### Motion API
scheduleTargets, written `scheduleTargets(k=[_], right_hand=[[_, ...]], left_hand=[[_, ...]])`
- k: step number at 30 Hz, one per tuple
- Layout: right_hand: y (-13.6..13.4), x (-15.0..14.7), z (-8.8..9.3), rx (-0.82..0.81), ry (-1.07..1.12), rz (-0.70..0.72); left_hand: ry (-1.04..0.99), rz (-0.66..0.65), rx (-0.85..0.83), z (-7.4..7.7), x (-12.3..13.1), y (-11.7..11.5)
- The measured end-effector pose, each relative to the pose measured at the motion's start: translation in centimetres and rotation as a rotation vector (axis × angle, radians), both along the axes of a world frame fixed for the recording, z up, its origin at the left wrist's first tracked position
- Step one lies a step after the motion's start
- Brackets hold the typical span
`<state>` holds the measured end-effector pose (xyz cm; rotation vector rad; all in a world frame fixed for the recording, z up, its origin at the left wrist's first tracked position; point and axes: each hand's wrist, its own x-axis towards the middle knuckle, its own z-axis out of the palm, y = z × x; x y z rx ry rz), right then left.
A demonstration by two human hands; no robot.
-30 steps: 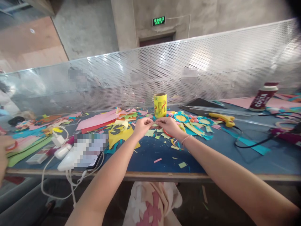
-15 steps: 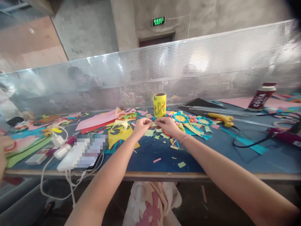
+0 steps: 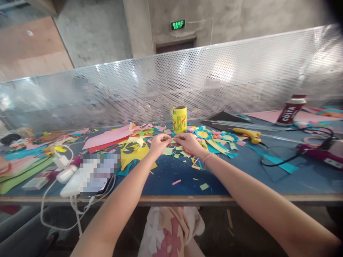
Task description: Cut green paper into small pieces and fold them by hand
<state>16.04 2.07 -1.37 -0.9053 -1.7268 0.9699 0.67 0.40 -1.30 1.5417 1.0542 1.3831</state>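
My left hand (image 3: 158, 143) and my right hand (image 3: 189, 141) meet fingertip to fingertip over the blue table (image 3: 241, 175), both pinched on a small paper piece (image 3: 173, 137) that is too small to make out. Under and around them lie several coloured paper scraps (image 3: 171, 151). A yellow paper sheet with cut-outs (image 3: 134, 151) lies just left of my left hand. A yellow roll (image 3: 179, 119) stands upright right behind my hands. Blue and yellow paper flowers (image 3: 203, 134) lie to the right of my right hand.
A yellow glue gun (image 3: 248, 133) with a black cable lies at the right, a bottle (image 3: 291, 110) behind it. At the left front are a phone (image 3: 93, 175), white chargers (image 3: 65, 174) and cords. A perforated metal screen (image 3: 241, 78) bounds the table's far side.
My hands have stayed pinched together in the same spot. The view has shifted slightly, and another person's hand at the far left edge is gone from view.
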Motion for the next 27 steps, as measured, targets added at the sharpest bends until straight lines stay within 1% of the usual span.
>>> scheduleTargets(k=[9, 14, 20, 24, 27], right_hand=[[-0.7, 0.0, 0.5, 0.106, -0.067, -0.072], [-1.0, 0.0, 0.8, 0.197, -0.151, -0.15], [-0.8, 0.0, 0.5, 0.199, -0.144, -0.1], [-0.5, 0.2, 0.1, 0.357, -0.164, -0.097], [-0.4, 0.3, 0.1, 0.462, -0.221, -0.066]], left_hand=[[-0.013, -0.034, -0.001, 0.0, 0.0, 0.3], [0.021, -0.034, 0.005, 0.2, 0.0, 0.1], [0.011, -0.003, -0.023, -0.1, -0.2, 0.4], [-0.037, 0.023, -0.068, -0.4, -0.4, 0.6], [-0.057, 0.028, -0.063, -0.5, -0.4, 0.5]])
